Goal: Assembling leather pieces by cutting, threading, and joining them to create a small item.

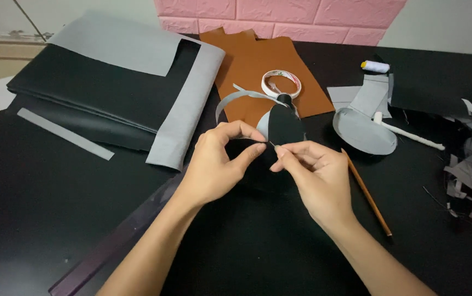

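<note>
The left hand (pixel 214 167) pinches the lower edge of the black oval leather piece (pixel 284 126), held above the bench (pixel 38 219). The right hand (pixel 315 170) has a narrow grip on a needle (pixel 272 144) at that edge — barely visible. Risk: the left fingertips (pixel 258 149) sit just beside the point — a slip could prick them, or the piece could twist.

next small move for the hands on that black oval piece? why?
Probably draw the needle through with the right hand. Its fingertips pinch what looks like a thin needle right at the edge of the black oval piece, while the left hand grips the piece beside it. Any thread is too fine to see.
</note>
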